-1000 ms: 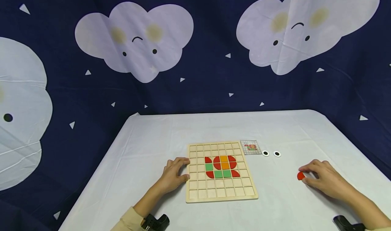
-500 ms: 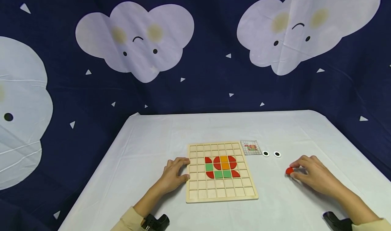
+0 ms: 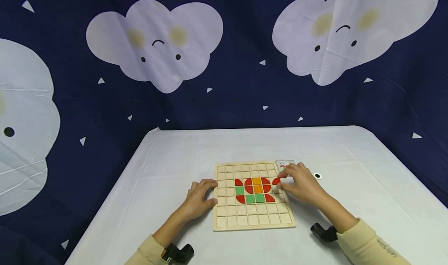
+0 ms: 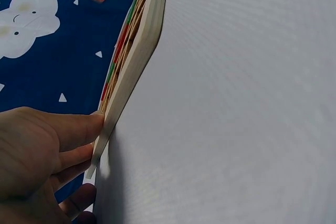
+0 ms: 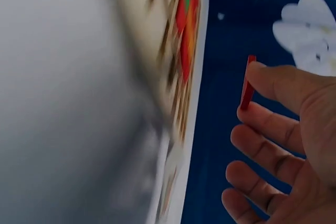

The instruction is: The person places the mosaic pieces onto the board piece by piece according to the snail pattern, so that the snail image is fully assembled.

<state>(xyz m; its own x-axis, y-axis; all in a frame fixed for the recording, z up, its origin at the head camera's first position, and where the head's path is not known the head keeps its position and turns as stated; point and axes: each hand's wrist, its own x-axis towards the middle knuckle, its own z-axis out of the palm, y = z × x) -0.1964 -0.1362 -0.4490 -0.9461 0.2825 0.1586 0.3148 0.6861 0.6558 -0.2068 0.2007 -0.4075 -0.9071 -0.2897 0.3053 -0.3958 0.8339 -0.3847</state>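
Observation:
My left hand (image 3: 199, 199) rests its thumb and fingertips against the left edge of a square wooden grid board (image 3: 253, 221); the left wrist view shows the thumb (image 4: 79, 128) right at that edge. Between thumb and index finger, my right hand (image 3: 301, 182) pinches a thin red tile (image 3: 276, 181) with a rounded side, over the board's right part. The other right fingers are spread in the right wrist view, where the red tile (image 5: 248, 83) is seen edge-on. On the board sit red rounded tiles (image 3: 248, 186), green square tiles (image 3: 250, 199) and orange square tiles (image 3: 257, 185).
A small printed pattern card (image 3: 284, 164) lies at the board's upper right corner, partly hidden by my right hand. One white disc with a black dot (image 3: 317, 176) shows right of it. A white cloth (image 3: 182, 152) covers the table, before a dark blue cloud-print backdrop (image 3: 241, 113).
My right hand has carried the red tile leftward from the table's right side to over the board, now covering one of the two dotted discs. The left hand has stayed at the board's edge.

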